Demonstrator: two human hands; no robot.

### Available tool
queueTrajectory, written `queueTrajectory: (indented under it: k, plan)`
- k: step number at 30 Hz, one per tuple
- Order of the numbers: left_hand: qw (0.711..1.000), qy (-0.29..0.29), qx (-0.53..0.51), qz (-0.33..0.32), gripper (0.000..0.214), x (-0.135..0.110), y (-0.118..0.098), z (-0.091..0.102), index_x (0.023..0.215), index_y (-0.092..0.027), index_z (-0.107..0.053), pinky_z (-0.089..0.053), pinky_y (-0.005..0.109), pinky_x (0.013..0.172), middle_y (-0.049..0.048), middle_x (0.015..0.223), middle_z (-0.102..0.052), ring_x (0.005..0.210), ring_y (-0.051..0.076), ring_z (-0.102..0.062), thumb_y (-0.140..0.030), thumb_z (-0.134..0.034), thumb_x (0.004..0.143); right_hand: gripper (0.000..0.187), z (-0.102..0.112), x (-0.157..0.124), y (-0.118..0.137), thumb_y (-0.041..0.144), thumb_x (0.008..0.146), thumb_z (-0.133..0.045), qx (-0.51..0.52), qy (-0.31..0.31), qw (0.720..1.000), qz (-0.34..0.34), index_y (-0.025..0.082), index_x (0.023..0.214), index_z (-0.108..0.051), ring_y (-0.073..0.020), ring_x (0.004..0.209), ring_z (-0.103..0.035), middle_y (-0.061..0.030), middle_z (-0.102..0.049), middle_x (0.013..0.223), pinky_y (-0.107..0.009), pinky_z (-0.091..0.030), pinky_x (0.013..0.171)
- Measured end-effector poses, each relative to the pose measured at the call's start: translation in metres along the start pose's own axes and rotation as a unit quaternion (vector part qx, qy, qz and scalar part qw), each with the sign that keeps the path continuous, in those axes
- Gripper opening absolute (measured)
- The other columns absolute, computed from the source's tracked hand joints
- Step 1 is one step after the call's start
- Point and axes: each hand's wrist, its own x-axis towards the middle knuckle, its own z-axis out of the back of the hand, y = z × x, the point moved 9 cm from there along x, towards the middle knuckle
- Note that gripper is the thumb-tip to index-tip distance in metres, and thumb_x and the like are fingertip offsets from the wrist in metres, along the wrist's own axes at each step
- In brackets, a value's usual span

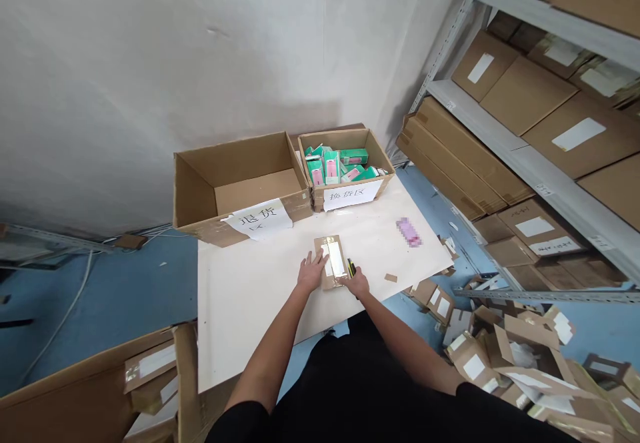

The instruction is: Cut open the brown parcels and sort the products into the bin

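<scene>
A small brown cardboard box (326, 281) with white labels and shiny tape lies flat on the white table (240, 316). My left hand (311, 271) rests on its left side, fingers spread over the cardboard and label edge. At the box's lower right corner is my right hand (357, 284), its fingers wrapped round a yellow and black utility knife (351, 268). The knife points away from me, beside the box's right edge. Whether its blade is out is too small to tell. A scrap of cardboard (391, 277) lies to the right of my right hand.
Behind stand a large open carton (200, 231) and a smaller carton (320, 204) holding several green and pink packages. A pixelated pink item (409, 232) lies at right. Shelves (505, 149) with boxes rise on the right. Discarded boxes (525, 363) litter the floor; another carton (187, 376) stands lower left.
</scene>
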Motion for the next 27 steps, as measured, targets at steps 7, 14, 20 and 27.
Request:
queueTrajectory:
  k: [7,14,20,27]
  plan:
    - [0.995,-0.009,0.010,0.098,0.065,-0.023,-0.011,-0.002,0.155,-0.023,-0.051,-0.041,0.056,0.111,0.0194,0.151,-0.057,0.139,0.040,-0.049,-0.028,-0.060,0.091,0.063,0.068,0.056,0.057,0.057,0.086,-0.078,-0.036,-0.098,0.994,0.012,0.022,0.130,-0.048,-0.0317,0.114,-0.070,-0.0165,-0.073,0.122,-0.034,-0.053,0.086]
    - [0.997,-0.025,-0.040,0.064,0.073,-0.009,-0.014,0.005,0.168,-0.029,-0.030,-0.030,0.055,0.125,0.0080,0.178,-0.021,0.162,0.037,-0.017,-0.051,-0.047,0.101,0.049,0.065,0.059,0.025,0.062,0.109,-0.031,0.080,-0.043,0.996,-0.014,0.023,0.105,-0.059,-0.0186,0.067,-0.072,-0.0047,-0.075,0.086,-0.025,-0.052,0.065]
    - [0.996,-0.018,-0.047,0.067,0.075,0.000,-0.010,-0.019,0.170,-0.030,-0.021,-0.018,0.057,0.131,0.0045,0.180,-0.009,0.165,0.037,-0.003,-0.053,-0.044,0.102,0.057,0.058,0.056,0.007,0.068,0.104,-0.044,0.057,0.044,0.997,0.009,0.021,0.076,-0.059,-0.0131,0.045,-0.061,0.0006,-0.064,0.057,-0.021,-0.045,0.055]
    - [0.995,-0.029,-0.063,0.066,0.074,0.003,-0.009,-0.022,0.170,-0.033,-0.022,-0.018,0.061,0.130,0.0056,0.179,-0.011,0.164,0.038,-0.006,-0.052,-0.047,0.103,0.058,0.064,0.063,0.023,0.066,0.104,-0.047,0.038,0.055,0.997,0.048,0.020,0.072,-0.058,-0.0130,0.045,-0.059,0.0005,-0.063,0.056,-0.022,-0.046,0.057]
